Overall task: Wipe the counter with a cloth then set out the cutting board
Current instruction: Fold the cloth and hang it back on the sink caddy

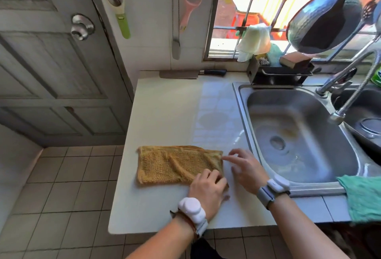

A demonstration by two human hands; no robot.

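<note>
A mustard-yellow terry cloth (pixel 175 164) lies folded flat on the white counter (pixel 165 110), near its front edge. My left hand (pixel 208 188) rests on the cloth's near right corner, fingers curled onto the fabric. My right hand (pixel 245 168) hovers just right of the cloth with fingers spread, its fingertips at the cloth's right edge, holding nothing. No cutting board is clearly visible.
A steel sink (pixel 299 135) with a faucet (pixel 346 77) lies right of the counter. A cleaver (pixel 191 73) lies along the back wall. A sponge rack (pixel 280 73) stands behind the sink. A green cloth (pixel 360 197) hangs over the sink's front. The counter's left edge drops to tiled floor.
</note>
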